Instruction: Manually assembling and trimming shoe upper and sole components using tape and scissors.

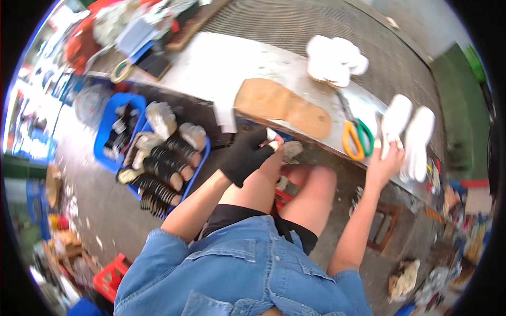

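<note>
My left hand [249,155], in a black fingerless glove, hovers over my lap near the table's front edge. Its fingers are curled together, and whatever may be between them is hidden; white covers show on the fingertips. At the right, my right hand [387,162] is bare with whitish fingertip covers. Its fingers close on the near end of a stack of white insoles [396,117]. Another stack of white insoles [421,139] lies just right of it. Scissors [360,138] with one orange and one green handle rest left of my right hand. A tan insole-shaped board [284,108] lies along the table edge.
A heap of white insoles [336,60] stands at the back of the table [247,55]. Left of my legs, a blue crate [206,150] holds bundled dark and pale pieces, beside a second blue crate [100,142]. A tape roll [121,71] sits far left; a wooden stool [387,226] stands low right.
</note>
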The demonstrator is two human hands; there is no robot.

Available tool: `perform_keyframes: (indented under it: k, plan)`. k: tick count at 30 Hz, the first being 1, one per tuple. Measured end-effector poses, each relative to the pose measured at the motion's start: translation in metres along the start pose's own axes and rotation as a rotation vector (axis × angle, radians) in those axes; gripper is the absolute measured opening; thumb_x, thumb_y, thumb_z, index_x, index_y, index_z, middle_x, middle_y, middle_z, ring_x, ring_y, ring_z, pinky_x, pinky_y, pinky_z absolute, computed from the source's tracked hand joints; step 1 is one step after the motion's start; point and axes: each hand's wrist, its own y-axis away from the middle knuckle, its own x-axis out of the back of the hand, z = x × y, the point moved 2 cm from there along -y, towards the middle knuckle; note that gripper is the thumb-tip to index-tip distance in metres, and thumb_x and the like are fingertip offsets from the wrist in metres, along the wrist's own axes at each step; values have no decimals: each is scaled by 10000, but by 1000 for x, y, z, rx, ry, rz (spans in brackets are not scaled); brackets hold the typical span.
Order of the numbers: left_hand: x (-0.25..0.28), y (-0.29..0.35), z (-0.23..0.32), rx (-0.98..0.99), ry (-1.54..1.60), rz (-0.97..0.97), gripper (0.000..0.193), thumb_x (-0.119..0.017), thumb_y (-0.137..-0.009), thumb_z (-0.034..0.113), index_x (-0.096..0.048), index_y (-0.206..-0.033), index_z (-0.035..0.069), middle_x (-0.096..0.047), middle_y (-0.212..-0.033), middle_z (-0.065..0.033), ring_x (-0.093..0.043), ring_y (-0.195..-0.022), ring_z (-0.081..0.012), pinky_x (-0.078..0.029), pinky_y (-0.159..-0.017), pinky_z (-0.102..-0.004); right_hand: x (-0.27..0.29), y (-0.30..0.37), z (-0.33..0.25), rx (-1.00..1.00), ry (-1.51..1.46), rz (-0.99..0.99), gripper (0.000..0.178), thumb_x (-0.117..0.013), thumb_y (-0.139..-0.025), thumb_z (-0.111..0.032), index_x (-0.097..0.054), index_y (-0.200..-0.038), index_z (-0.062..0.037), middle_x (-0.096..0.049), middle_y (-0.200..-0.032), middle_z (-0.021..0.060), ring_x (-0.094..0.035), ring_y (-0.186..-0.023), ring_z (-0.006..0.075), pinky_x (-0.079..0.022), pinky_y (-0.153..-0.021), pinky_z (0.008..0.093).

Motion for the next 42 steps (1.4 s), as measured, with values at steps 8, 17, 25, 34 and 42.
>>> perform_keyframes:
  k: [8, 17, 25, 34, 42]
  plan:
    - [158, -73, 19, -98, -780, 637, 194, -647, -773, 229, -640, -861, 56, -637, -729, -128, -621, -664, -274, -482, -624, -339, -15, 41, -97, 235, -394, -96, 174, -648, -766, -103, -641, -929, -42, -555, -1063, 115, -465, -1061, 319, -378, -918, 411]
    - [47, -113, 23, -208, -439, 265, 132, -654, -740, 154, -611, -846, 86, -612, -775, -111, -607, -692, -265, -478, -644, -336, -92, -79, -126, 237, -298, -29, 454, -710, -661, -112, -552, -1073, -7, -486, -1062, 194, -460, -992, 371, -392, -871, 451]
    - [-11, -173, 18, -549, -734, 198, 315, -623, -679, 117, -583, -989, 81, -571, -1154, -72, -532, -1002, -324, -482, -797, -409, -106, -97, -148, 477, -155, -221, 280, -703, -662, -111, -578, -908, -59, -509, -930, 100, -503, -947, 299, -420, -758, 429]
    - [-16, -185, 1, -469, -841, 134, 338, -608, -711, 141, -593, -1042, 74, -591, -1037, -57, -525, -971, -272, -434, -821, -391, -75, -166, -100, 73, -387, 36, 104, -564, -832, -128, -579, -882, -37, -571, -768, 128, -559, -692, 319, -435, -608, 397]
    - [-34, -205, 57, 370, 393, 41, 436, -565, -855, 466, -522, -997, 56, -587, -799, -61, -547, -617, -127, -454, -489, -266, -51, -80, -125, 467, -390, 106, 215, -612, -710, -44, -612, -924, -27, -586, -850, 95, -561, -845, 310, -440, -731, 402]
